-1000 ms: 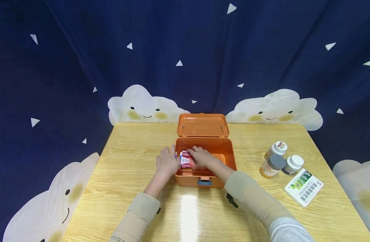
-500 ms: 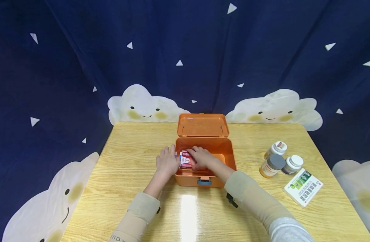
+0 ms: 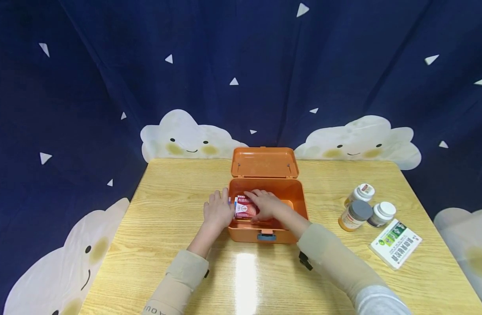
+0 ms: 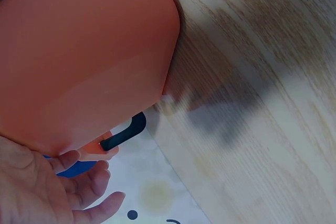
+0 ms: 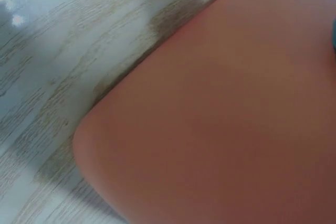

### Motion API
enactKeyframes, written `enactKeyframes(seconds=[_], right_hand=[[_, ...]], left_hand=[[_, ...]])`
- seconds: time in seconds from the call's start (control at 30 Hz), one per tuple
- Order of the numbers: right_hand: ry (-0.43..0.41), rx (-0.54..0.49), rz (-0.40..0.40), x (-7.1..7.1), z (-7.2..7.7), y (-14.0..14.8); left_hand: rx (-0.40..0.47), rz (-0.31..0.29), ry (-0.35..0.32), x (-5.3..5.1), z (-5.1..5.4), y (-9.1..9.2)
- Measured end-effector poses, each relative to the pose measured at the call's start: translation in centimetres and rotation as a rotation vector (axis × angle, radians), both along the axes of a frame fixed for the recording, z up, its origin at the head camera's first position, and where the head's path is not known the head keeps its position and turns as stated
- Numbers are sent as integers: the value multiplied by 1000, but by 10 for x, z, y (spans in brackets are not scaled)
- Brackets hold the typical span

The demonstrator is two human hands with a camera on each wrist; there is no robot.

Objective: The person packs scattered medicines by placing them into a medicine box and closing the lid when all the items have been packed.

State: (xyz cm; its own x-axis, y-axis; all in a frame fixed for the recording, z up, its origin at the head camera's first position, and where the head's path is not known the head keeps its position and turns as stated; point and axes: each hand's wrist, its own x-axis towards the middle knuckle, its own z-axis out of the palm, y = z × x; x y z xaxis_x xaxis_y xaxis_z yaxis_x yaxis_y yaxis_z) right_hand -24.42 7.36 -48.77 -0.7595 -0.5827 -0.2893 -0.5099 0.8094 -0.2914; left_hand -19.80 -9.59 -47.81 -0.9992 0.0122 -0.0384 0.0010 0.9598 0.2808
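An orange storage box (image 3: 242,235) stands on the table with its lid (image 3: 264,162) tipped back. In its left part lies a red and white medicine carton (image 3: 244,210). My right hand (image 3: 265,205) is inside the box, its spread fingers at the carton's right side; contact is hard to tell. My left hand (image 3: 218,211) is at the box's left rim, and its loosely bent fingers (image 4: 92,184) show beside the outer wall in the left wrist view. The right wrist view holds only the orange wall (image 5: 210,114) and table; the right hand is hidden there.
Right of the box stand a grey-lidded bottle (image 3: 355,215), a white-lidded bottle (image 3: 381,213) and another white-capped bottle (image 3: 360,194). A white and green carton (image 3: 396,244) lies nearer the table's right edge. A blue latch (image 3: 266,237) is on the box's front.
My right hand has shifted slightly to the right, with its fingers spreading, so more of the red carton's face shows. The left hand and the storage box have stayed in place.
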Motion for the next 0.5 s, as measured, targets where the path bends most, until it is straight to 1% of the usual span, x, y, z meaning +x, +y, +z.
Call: enactKeyframes(seconds=[0.17, 0.4, 0.5], right_hand=[[47, -40, 21, 3, 9, 8], [169, -128, 78, 10, 20, 20], [226, -156, 87, 14, 24, 24]], left_hand=[[3, 2, 3, 0, 0, 0], [-1, 4, 38, 0, -2, 0], [-2, 4, 42, -1, -3, 0]])
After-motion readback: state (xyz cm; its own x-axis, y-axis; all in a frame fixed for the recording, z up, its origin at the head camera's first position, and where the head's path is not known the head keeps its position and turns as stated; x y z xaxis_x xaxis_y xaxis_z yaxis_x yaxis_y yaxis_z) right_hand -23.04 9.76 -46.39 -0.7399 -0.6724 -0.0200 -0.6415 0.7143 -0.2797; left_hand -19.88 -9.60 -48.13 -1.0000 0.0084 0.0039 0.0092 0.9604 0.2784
